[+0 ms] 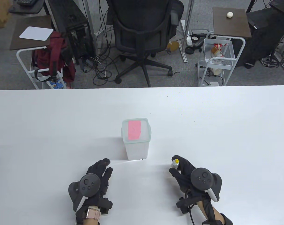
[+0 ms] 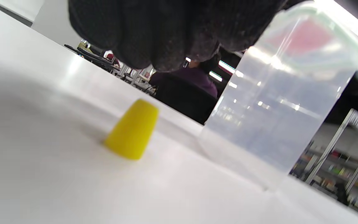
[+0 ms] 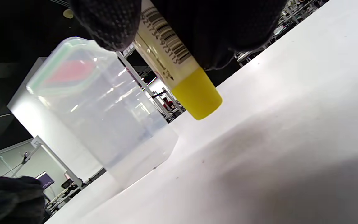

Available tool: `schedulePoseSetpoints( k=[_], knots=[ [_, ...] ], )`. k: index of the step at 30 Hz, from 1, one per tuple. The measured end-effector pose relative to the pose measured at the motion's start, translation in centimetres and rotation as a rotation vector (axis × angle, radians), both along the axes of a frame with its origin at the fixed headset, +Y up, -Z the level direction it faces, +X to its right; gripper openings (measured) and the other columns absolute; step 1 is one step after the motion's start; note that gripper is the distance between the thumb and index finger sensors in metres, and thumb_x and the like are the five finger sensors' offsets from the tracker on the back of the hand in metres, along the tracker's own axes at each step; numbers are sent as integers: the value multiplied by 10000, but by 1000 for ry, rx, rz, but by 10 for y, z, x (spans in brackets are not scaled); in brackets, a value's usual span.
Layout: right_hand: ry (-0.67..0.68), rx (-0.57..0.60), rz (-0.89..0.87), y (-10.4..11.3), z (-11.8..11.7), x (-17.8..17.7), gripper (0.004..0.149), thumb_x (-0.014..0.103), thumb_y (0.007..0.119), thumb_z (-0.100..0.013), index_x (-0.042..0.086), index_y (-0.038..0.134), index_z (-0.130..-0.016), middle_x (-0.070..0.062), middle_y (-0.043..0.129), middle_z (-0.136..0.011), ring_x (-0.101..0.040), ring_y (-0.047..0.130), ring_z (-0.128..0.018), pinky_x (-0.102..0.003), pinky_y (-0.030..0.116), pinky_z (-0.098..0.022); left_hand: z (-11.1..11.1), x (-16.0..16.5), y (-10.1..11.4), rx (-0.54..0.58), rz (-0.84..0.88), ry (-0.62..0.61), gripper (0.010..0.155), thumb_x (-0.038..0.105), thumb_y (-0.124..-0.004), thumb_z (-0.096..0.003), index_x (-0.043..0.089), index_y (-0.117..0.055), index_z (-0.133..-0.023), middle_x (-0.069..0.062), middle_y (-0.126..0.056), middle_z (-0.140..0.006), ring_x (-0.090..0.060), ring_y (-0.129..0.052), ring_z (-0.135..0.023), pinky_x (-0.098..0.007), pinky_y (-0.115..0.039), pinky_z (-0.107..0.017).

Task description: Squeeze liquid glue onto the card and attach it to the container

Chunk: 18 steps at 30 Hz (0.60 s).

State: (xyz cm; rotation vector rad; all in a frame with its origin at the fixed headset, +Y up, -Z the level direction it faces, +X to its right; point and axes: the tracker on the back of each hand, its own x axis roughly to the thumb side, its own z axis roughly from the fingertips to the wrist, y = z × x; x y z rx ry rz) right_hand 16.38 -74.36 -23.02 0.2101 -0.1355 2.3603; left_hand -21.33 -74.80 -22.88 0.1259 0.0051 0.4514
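Note:
A clear lidded container stands upright mid-table with a pink card lying on its lid. My right hand grips a small glue bottle with a yellow end, right of the container and close above the table. The right wrist view shows the bottle tilted, its yellow end just off the surface, and the container beside it. My left hand lies open in front of the container. In the left wrist view its fingers hang above a loose yellow cap standing on the table, apart from it.
The white table stretches wide on all sides of the container. Beyond its far edge are an office chair, a red backpack on a cart and a wire trolley.

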Motion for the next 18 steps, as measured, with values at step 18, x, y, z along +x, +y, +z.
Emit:
schedulePoseSetpoints(
  k=[18],
  knots=[
    [60, 10, -10, 1, 20, -5, 561, 431, 719, -518, 199, 574, -1008, -72, 738, -991, -305, 848, -803, -408, 767, -597, 7, 29, 11, -76, -424, 53, 453, 471, -811, -460, 298, -827, -878, 45, -972, -806, -222, -992, -735, -420, -826, -585]
  ],
)
